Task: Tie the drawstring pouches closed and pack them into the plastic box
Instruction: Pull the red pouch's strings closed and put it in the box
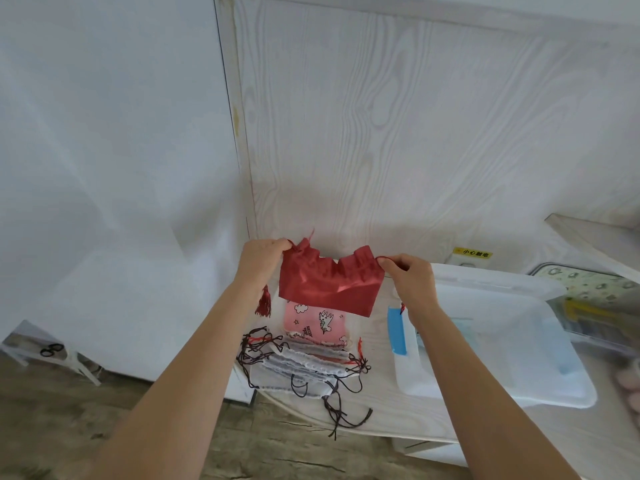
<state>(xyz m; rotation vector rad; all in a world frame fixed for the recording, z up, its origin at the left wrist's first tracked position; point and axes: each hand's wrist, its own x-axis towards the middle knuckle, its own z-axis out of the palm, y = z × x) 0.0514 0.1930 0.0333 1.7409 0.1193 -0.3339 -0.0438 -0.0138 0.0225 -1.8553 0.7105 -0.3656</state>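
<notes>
- Red pouch (329, 289): cloth with a satin sheen, a glossy streak across the lower front; the mouth is gathered into fine pleats.
- Tassel (264, 303): dark red thread, matt.
- Pink pouch (313, 322): matt printed cloth, cartoon pattern.
- Pale pouches (298, 367): thin white fabric with ruffled edges; dark cords, thin and matt.
- Plastic box (485, 341): translucent, milky, smooth.
- Table (398, 414): pale wood-grain finish, matt.
- Wall panel (398, 133): whitish wood-grain pattern, low sheen.
</notes>
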